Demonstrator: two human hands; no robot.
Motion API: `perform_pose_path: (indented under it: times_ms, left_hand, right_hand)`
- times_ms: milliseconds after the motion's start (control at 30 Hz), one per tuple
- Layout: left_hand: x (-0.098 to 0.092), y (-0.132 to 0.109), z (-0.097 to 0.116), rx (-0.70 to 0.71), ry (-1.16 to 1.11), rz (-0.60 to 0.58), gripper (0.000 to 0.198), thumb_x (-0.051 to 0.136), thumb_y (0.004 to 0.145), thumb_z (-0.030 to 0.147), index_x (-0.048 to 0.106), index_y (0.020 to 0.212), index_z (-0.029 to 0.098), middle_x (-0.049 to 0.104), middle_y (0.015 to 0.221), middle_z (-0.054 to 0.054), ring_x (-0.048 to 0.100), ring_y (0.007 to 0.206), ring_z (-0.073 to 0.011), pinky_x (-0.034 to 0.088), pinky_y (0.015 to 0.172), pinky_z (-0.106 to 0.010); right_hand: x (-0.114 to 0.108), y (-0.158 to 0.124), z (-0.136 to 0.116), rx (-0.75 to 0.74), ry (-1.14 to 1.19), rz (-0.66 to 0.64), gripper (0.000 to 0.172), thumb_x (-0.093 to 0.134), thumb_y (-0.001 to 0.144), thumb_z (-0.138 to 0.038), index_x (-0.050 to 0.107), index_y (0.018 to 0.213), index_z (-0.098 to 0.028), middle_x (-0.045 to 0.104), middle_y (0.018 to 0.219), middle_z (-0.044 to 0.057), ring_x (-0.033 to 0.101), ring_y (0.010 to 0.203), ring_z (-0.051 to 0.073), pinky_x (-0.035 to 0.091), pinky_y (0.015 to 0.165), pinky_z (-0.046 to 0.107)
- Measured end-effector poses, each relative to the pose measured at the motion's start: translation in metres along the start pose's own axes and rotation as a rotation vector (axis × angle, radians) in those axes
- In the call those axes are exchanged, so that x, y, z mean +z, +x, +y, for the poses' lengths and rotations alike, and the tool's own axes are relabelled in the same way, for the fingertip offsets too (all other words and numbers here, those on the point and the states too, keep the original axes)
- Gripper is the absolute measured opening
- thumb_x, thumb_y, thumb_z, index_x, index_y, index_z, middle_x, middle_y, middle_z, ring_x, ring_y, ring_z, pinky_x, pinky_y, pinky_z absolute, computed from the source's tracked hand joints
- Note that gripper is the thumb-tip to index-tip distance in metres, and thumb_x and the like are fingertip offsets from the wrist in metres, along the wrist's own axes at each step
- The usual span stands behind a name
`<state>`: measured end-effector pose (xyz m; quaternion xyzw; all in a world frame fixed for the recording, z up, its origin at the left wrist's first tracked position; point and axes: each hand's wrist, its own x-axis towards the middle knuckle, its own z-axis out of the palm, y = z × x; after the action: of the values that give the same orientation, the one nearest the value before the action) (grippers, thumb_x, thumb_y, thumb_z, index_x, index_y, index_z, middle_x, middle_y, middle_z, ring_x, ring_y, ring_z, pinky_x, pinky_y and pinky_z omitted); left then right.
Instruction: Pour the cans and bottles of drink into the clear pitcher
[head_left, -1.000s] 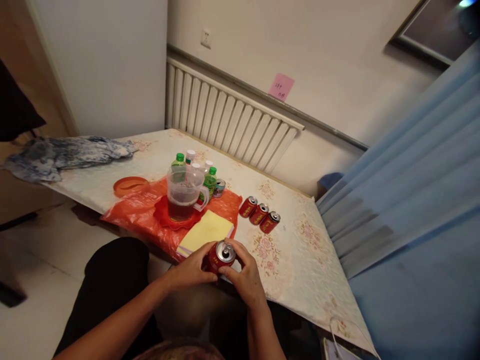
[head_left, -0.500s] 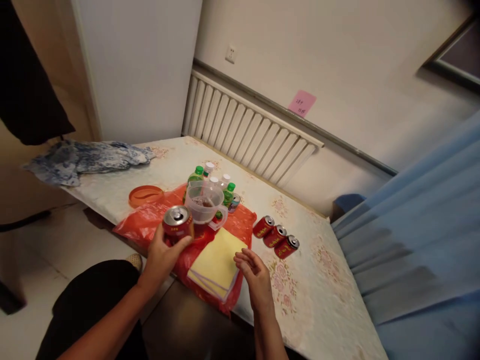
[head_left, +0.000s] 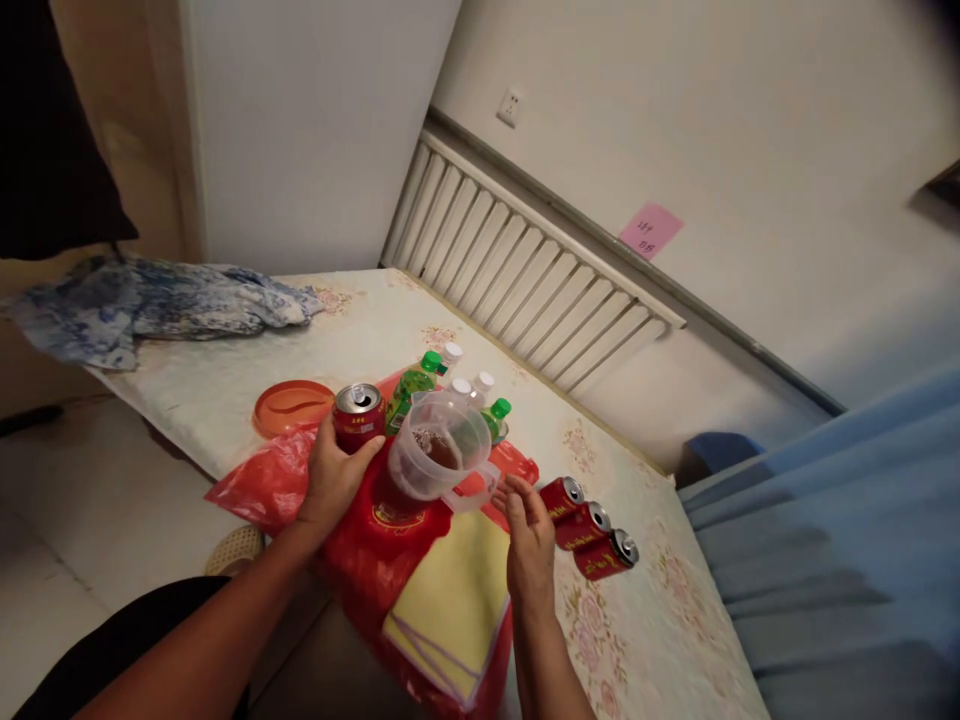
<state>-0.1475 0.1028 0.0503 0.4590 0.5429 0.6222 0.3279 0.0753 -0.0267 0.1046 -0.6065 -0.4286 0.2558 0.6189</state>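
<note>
In my left hand (head_left: 336,475) is a red drink can (head_left: 358,422) with an opened top, held upright to the left of a clear plastic pitcher (head_left: 420,470). Dark brown, bubbly liquid (head_left: 435,447) lies inside the pitcher. My right hand (head_left: 529,525) is beside the pitcher's handle (head_left: 474,492), its fingers partly curled and apart with nothing in them; whether the fingertips touch the handle I cannot tell. Under the pitcher spreads a red plastic bag (head_left: 352,590), and a folded yellow cloth (head_left: 454,600) lies on it nearer to me.
Three red cans (head_left: 583,528) stand right of my right hand. Several bottles (head_left: 416,385) with green or white caps are behind the pitcher. An orange lid (head_left: 289,408) and a crumpled blue-white cloth (head_left: 202,305) lie left on the flowered tablecloth (head_left: 675,600).
The view has shifted and come closer to the table. My left hand with the can now appears beyond the pitcher's left side, and my right hand has moved up to the pitcher's handle.
</note>
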Motion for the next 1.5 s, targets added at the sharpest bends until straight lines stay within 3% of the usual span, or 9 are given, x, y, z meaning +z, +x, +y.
perform_pose_path:
  times_ms: [100,200,333,533,700,933,1200,1500]
  left_hand:
    - [0.000,0.007,-0.009,0.015,-0.004,-0.057,0.061,0.075,0.070,0.037,0.054,0.125,0.021,0.066,0.118,-0.008,0.064,0.109,-0.0283,0.049,0.100,-0.045]
    - [-0.001,0.010,-0.007,0.020,-0.016,-0.099,0.063,0.074,0.071,0.036,0.053,0.128,0.020,0.065,0.123,-0.009,0.061,0.116,-0.0293,0.046,0.104,-0.046]
    - [-0.001,0.012,-0.001,-0.003,-0.036,-0.124,0.065,0.073,0.072,0.034,0.051,0.131,0.020,0.062,0.129,-0.011,0.058,0.121,-0.0304,0.043,0.107,-0.047]
    - [-0.004,0.014,0.001,-0.007,-0.054,-0.124,0.064,0.073,0.071,0.033,0.052,0.130,0.019,0.063,0.129,-0.011,0.059,0.121,-0.0304,0.044,0.107,-0.047]
    - [-0.005,0.012,-0.002,0.007,-0.074,-0.185,0.069,0.074,0.070,0.035,0.050,0.133,0.018,0.062,0.131,-0.012,0.059,0.121,-0.0305,0.044,0.107,-0.047]
    - [0.003,0.001,-0.002,0.083,-0.033,-0.387,0.074,0.073,0.067,0.032,0.049,0.135,0.015,0.061,0.133,-0.014,0.058,0.124,-0.0316,0.043,0.107,-0.048]
    - [0.018,-0.012,-0.010,0.151,-0.003,-0.533,0.072,0.074,0.063,0.025,0.052,0.131,0.016,0.063,0.131,-0.015,0.058,0.122,-0.0318,0.041,0.108,-0.050]
    - [0.021,-0.017,-0.009,0.136,0.019,-0.577,0.073,0.074,0.061,0.023,0.054,0.131,0.018,0.062,0.132,-0.015,0.057,0.124,-0.0329,0.042,0.108,-0.050]
  right_hand:
    - [0.015,0.013,0.009,-0.046,-0.049,-0.123,0.037,0.058,0.087,-0.054,0.069,0.089,-0.018,0.072,0.088,0.005,0.065,0.084,0.020,0.051,0.080,0.033]
    - [0.032,0.021,0.017,-0.032,0.067,-0.223,0.044,0.052,0.089,-0.056,0.056,0.064,-0.020,0.057,0.060,-0.001,0.054,0.059,0.014,0.046,0.063,0.029]
    - [0.055,0.022,0.016,-0.004,0.260,-0.166,0.047,0.058,0.086,-0.052,0.035,0.056,-0.024,0.030,0.047,-0.009,0.028,0.043,0.009,0.031,0.046,0.024]
    - [0.068,0.021,-0.006,-0.033,0.254,-0.035,0.046,0.058,0.085,-0.048,0.030,0.057,-0.025,0.022,0.048,-0.011,0.019,0.042,0.007,0.024,0.042,0.023]
    - [0.047,0.025,-0.045,-0.036,0.252,-0.039,0.046,0.061,0.084,-0.045,0.032,0.056,-0.024,0.023,0.047,-0.011,0.021,0.042,0.008,0.024,0.042,0.023]
    - [0.000,0.026,-0.090,-0.003,0.063,-0.110,0.051,0.065,0.081,-0.052,0.036,0.051,-0.023,0.028,0.043,-0.009,0.023,0.040,0.008,0.022,0.040,0.025]
    - [-0.037,0.018,-0.101,0.109,0.002,-0.200,0.052,0.061,0.081,-0.053,0.038,0.046,-0.023,0.030,0.041,-0.006,0.023,0.040,0.008,0.021,0.042,0.025]
    - [-0.052,0.025,-0.103,0.111,-0.091,-0.373,0.054,0.065,0.081,-0.058,0.043,0.049,-0.021,0.035,0.042,-0.006,0.026,0.040,0.008,0.026,0.042,0.025]
